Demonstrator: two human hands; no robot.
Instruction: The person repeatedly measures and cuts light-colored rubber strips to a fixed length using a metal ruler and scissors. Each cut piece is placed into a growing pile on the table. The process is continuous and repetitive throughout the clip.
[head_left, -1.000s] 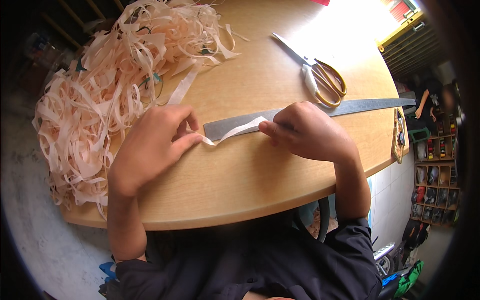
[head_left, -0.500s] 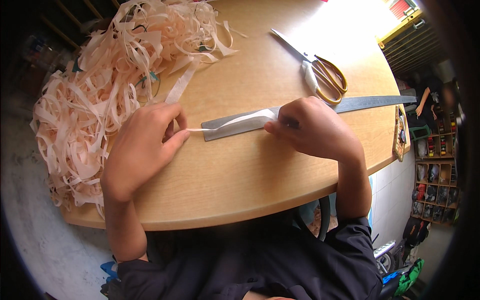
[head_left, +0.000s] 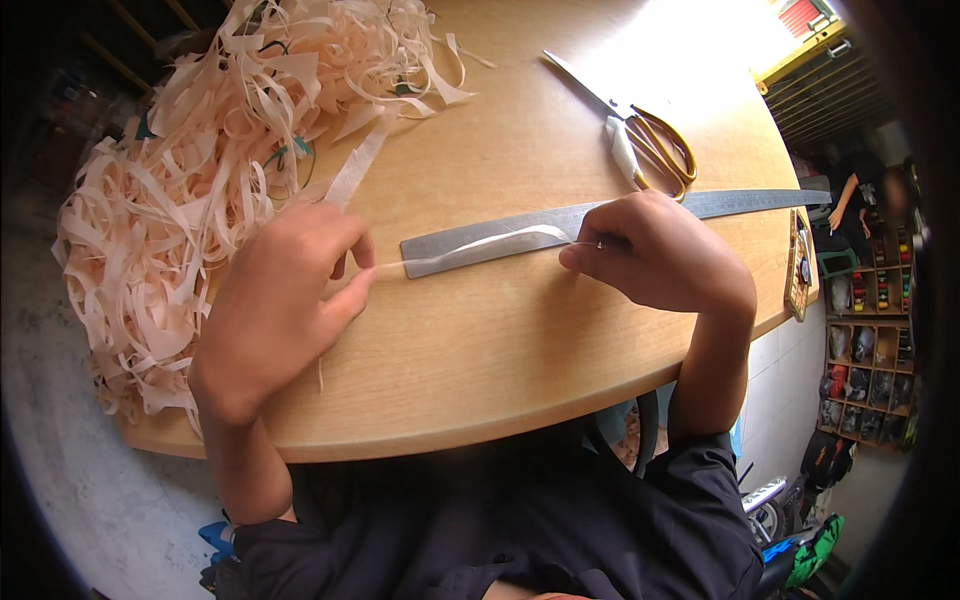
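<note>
Between my two hands runs a narrow pale fabric strip (head_left: 500,238), curving a little over a steel ruler (head_left: 745,203). My left hand (head_left: 285,300) pinches the strip's left end between thumb and fingers, just off the ruler's end. At the other end, my right hand (head_left: 670,255) is closed on the strip by the ruler's near edge, its curled fingers partly hidden. A large tangled pile of peach fabric strips (head_left: 220,190) lies beside and beyond my left hand. One wider strip (head_left: 360,165) sticks out of it behind that hand.
Scissors (head_left: 655,145) with yellow-brown handles and a white wrap lie beyond my right hand. A small wooden-edged object (head_left: 798,265) sits at the table's (head_left: 450,380) right edge. Past it are a compartment shelf (head_left: 870,370) and another person's arm (head_left: 846,200).
My right hand has shifted right, drawing the strip longer across the ruler. My left hand has moved slightly left and toward me. The pile has shifted slightly left.
</note>
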